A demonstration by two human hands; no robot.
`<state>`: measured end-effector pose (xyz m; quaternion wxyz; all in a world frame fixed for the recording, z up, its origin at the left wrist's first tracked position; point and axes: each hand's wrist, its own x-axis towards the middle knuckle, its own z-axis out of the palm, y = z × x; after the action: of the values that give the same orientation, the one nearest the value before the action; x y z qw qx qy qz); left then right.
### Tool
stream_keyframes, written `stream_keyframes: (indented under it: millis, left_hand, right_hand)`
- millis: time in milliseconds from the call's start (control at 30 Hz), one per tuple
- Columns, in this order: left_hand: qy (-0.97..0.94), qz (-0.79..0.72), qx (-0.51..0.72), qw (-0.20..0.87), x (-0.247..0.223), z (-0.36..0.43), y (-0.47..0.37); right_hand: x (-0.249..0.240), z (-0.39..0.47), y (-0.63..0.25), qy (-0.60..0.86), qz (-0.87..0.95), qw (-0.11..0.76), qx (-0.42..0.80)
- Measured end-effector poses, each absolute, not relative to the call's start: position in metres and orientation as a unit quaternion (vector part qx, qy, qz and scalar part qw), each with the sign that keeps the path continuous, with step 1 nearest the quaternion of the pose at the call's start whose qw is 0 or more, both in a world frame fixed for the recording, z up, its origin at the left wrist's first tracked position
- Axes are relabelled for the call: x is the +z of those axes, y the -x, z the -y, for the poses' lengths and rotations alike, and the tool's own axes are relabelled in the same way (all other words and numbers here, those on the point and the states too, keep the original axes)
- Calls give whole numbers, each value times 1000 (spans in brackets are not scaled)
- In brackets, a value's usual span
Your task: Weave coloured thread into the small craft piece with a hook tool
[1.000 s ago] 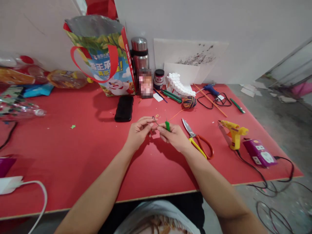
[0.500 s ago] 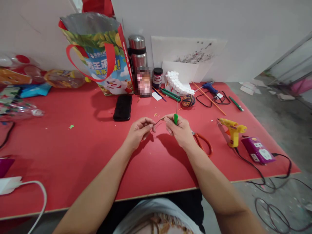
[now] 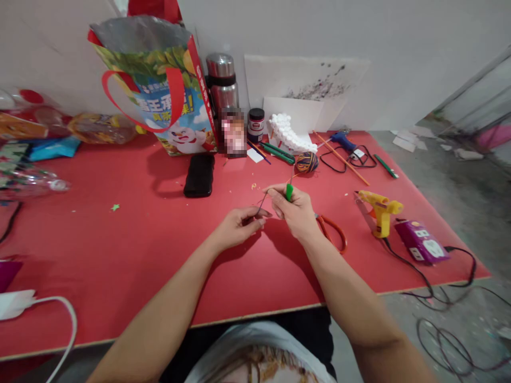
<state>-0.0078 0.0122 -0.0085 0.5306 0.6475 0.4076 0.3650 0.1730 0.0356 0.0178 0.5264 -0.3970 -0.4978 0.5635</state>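
A thin dark strand [image 3: 262, 202], perhaps yarn, runs between my two hands over the red table [image 3: 151, 255]. My left hand [image 3: 239, 226] is closed on its lower end, fingertips pointing right. My right hand [image 3: 293, 207], a little higher, pinches the upper end between thumb and forefinger. Tucked into that same hand is a green-handled tool [image 3: 289, 192] with a thin shaft pointing up; its exact kind does not show. Beyond it lies a multicoloured ball of yarn [image 3: 306, 162]. Orange-handled pliers or cutters [image 3: 334, 232] rest beside my right wrist, partly hidden.
To the right are a yellow glue gun [image 3: 381, 210], a purple power strip [image 3: 422, 242] and trailing cords. A black phone-like case [image 3: 199, 175], a printed bag [image 3: 159, 96], a steel flask [image 3: 222, 80] and a green cutter knife [image 3: 278, 153] occupy the back.
My left hand has moved slightly right and down, so the strand now stands steeper between my hands. The right hand stays nearly in place, still holding the green-handled tool.
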Motion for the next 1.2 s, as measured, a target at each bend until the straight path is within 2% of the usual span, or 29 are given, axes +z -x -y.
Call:
stream_keyframes:
  millis: [100,200,433,633,933,1200]
  left_hand:
    - [-717,-357,335,497,-2,-8,6]
    - [-714,-322,351,513,4,-4,5]
    - [-580,-330,505,547,-4,-8,12]
    - [-498,-332,575,558,-10,-19,13]
    - [-410,-329,612,591,-6,-24,13]
    - [-346,-298,609,648,-2,-27,19]
  right_hand:
    - [17,-38,-177,398,495,535,556]
    - [15,-42,-180,411,488,542,547]
    - [12,-45,-178,421,474,535,559]
    - [13,-41,-171,427,472,534,555]
    - [7,-32,-164,423,543,439,578]
    - [4,-34,-165,453,581,394,550]
